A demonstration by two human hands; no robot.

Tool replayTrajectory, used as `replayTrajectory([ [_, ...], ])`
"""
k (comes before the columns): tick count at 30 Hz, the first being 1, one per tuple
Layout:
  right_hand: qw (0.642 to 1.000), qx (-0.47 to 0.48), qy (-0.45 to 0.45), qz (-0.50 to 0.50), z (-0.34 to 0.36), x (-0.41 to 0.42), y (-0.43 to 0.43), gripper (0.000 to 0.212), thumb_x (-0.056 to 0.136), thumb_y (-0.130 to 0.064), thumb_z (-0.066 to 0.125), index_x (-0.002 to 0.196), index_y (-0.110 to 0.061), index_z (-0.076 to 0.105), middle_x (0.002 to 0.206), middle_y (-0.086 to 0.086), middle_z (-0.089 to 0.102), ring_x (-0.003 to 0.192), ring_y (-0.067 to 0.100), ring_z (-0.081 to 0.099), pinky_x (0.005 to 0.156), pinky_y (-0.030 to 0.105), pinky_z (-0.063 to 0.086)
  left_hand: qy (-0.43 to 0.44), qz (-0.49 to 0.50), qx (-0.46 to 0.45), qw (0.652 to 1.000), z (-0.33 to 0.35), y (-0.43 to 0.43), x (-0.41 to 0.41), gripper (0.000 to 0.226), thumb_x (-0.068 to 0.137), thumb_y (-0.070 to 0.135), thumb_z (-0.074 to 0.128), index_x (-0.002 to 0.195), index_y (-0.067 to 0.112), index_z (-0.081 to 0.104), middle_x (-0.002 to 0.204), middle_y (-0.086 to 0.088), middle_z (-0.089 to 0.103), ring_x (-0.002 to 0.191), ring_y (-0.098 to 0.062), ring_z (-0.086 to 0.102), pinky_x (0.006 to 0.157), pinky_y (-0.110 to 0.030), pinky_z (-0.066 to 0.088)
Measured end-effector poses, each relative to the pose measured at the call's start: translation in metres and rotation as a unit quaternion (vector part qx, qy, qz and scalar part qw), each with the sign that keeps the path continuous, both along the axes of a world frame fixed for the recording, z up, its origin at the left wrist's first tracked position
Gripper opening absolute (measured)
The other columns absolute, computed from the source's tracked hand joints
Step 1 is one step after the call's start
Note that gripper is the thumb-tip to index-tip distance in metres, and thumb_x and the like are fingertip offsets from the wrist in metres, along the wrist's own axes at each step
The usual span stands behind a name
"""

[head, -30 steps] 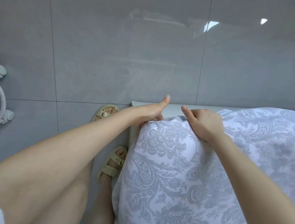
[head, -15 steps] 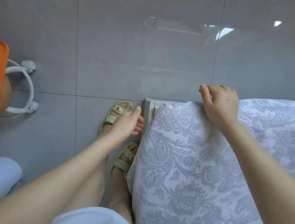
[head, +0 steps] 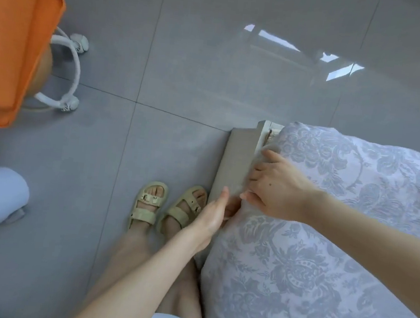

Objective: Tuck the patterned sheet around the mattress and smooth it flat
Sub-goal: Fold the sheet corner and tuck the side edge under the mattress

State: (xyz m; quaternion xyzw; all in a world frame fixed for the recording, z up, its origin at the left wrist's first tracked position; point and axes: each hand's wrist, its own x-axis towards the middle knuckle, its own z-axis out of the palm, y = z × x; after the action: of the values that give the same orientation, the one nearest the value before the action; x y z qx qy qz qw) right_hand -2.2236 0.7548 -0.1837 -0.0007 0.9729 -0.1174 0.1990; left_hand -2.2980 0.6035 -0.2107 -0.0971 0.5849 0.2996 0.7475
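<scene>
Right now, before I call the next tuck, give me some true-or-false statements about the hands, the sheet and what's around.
1. The right hand rests on the sheet near the bed frame. True.
2. The left hand lies flat on top of the sheet. False: it reaches down at the side, against the bed frame.
3. The person is barefoot. False: both feet wear sandals.
4. An orange chair stands at the far left. True.
5. The sheet is plain white. False: it has a grey floral pattern.
</scene>
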Motion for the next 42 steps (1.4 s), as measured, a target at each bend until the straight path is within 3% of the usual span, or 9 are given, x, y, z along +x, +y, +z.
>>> replayTrajectory([
  [3, 1.0, 0.005, -0.008, 0.004, 0.0, -0.009, 0.001, 0.056, 0.089, -0.039, 0.03, 0.047, -0.016, 0.059, 0.049, -0.002, 0.055, 0.052, 0.024, 0.053, 0.061, 0.036, 0.046, -0.035, -0.01, 0.014, 0.999, -0.003, -0.003, 0.001, 0.057, 0.1, 0.047, 0.021, 0.118, 0.013, 0.063, 0.113, -0.003, 0.066, 0.086, -0.004, 0.062, 0.064, -0.01, 0.048],
  [7, 0.982, 0.028, -0.184, 0.042, 0.023, -0.024, -0.009, 0.07, 0.094, -0.051, 0.005, 0.06, -0.02, 0.058, 0.07, -0.003, 0.065, 0.069, 0.019, 0.053, 0.079, 0.035, 0.04, -0.06, -0.024, 0.03, 0.997, 0.003, -0.008, 0.013, 0.062, 0.092, 0.064, 0.026, 0.114, 0.022, 0.065, 0.12, -0.001, 0.065, 0.112, -0.012, 0.06, 0.101, -0.032, 0.046],
  [15, 0.827, 0.054, -0.56, 0.005, -0.03, -0.06, -0.028, 0.077, 0.09, -0.069, 0.004, 0.097, -0.014, 0.058, 0.108, 0.009, 0.061, 0.11, 0.019, 0.055, 0.091, 0.029, 0.034, -0.172, 0.015, 0.032, 0.984, -0.011, -0.032, 0.029, 0.064, 0.096, 0.058, 0.007, 0.138, 0.027, 0.045, 0.14, 0.003, 0.049, 0.128, -0.009, 0.044, 0.101, -0.021, 0.034],
  [19, 0.819, 0.029, -0.569, -0.066, -0.023, -0.07, -0.03, 0.088, 0.09, -0.068, 0.002, 0.118, -0.012, 0.062, 0.129, 0.007, 0.058, 0.119, 0.021, 0.051, 0.095, 0.03, 0.033, -0.205, 0.049, 0.032, 0.977, -0.017, -0.031, 0.036, 0.066, 0.096, 0.059, 0.006, 0.138, 0.027, 0.045, 0.14, 0.001, 0.049, 0.127, -0.014, 0.046, 0.1, -0.025, 0.037],
  [25, 0.89, 0.025, -0.455, -0.002, 0.005, -0.044, -0.073, 0.08, 0.09, -0.065, -0.001, 0.063, -0.015, 0.055, 0.066, -0.002, 0.05, 0.085, 0.019, 0.052, 0.084, 0.031, 0.033, -0.118, 0.067, 0.046, 0.99, -0.015, -0.036, 0.038, 0.061, 0.1, 0.049, 0.011, 0.138, 0.016, 0.045, 0.137, -0.006, 0.052, 0.129, -0.02, 0.047, 0.107, -0.029, 0.037],
  [29, 0.902, 0.024, -0.431, 0.016, 0.006, -0.032, -0.097, 0.079, 0.09, -0.062, -0.004, 0.061, -0.016, 0.054, 0.064, -0.002, 0.05, 0.087, 0.022, 0.057, 0.098, 0.035, 0.032, 0.083, 0.162, -0.028, 0.983, -0.027, -0.115, 0.029, 0.069, 0.1, 0.047, 0.014, 0.077, 0.009, 0.068, 0.081, -0.012, 0.069, 0.076, -0.023, 0.063, 0.073, -0.028, 0.051],
  [34, 0.897, -0.034, -0.441, 0.008, 0.002, -0.025, -0.134, 0.086, 0.087, -0.066, -0.005, 0.079, -0.014, 0.064, 0.072, -0.001, 0.055, 0.095, 0.022, 0.059, 0.083, 0.033, 0.039, 0.175, 0.0, -0.08, 0.981, -0.049, -0.193, 0.033, 0.073, 0.099, 0.051, 0.016, 0.054, 0.02, 0.064, 0.123, 0.0, 0.059, 0.119, -0.017, 0.048, 0.093, -0.027, 0.027],
  [39, 0.869, -0.004, -0.494, 0.02, -0.005, -0.01, -0.166, 0.079, 0.087, -0.069, -0.001, 0.062, -0.013, 0.048, 0.102, 0.008, 0.067, 0.118, 0.024, 0.051, 0.102, 0.037, 0.032, 0.044, 0.037, -0.032, 0.998, -0.056, -0.206, 0.039, 0.071, 0.102, 0.044, 0.015, 0.091, 0.0, 0.07, 0.125, 0.006, 0.045, 0.117, -0.004, 0.036, 0.079, -0.012, 0.015],
  [42, 0.836, 0.031, -0.547, 0.031, -0.028, -0.008, -0.184, 0.095, 0.082, -0.076, -0.001, 0.095, -0.012, 0.067, 0.135, 0.008, 0.054, 0.14, 0.02, 0.027, 0.105, 0.039, 0.029, -0.023, 0.024, -0.007, 0.999, -0.074, -0.208, 0.047, 0.071, 0.102, 0.045, 0.016, 0.106, -0.005, 0.067, 0.112, 0.007, 0.048, 0.1, -0.001, 0.043, 0.077, -0.01, 0.027],
])
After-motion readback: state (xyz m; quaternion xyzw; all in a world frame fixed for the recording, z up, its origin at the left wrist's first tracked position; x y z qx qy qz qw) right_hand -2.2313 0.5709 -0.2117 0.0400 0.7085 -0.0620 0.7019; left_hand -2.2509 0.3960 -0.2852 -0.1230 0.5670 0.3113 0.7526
